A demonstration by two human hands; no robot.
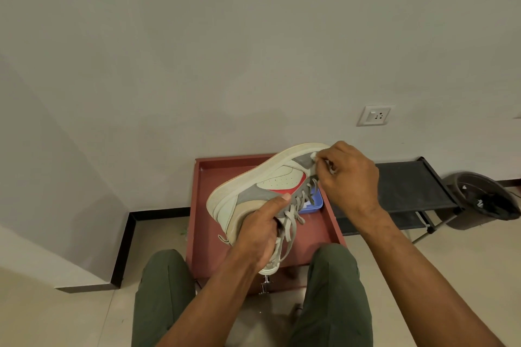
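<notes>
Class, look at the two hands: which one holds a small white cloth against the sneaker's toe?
The right hand pinches the white cloth at the toe of the sneaker; the left hand holds no cloth, only grips the sneaker's ankle opening.

Views: one only, worn on my head; there is no second view to share anything with.
Facing: forward and down, past my knees (163, 276) toward the wall (253, 51).
Centre of frame: my left hand (253, 236) gripping the sneaker (270, 177) and my right hand (349, 177) pinching a white wad (313, 155) at its toe, above the red tray (205, 191).
Nearness: close; my forearms run in from the bottom edge.
Width: wide-angle, taking in the wall socket (373, 115), black rack (408, 183) and bin (479, 194) on the right.
</notes>
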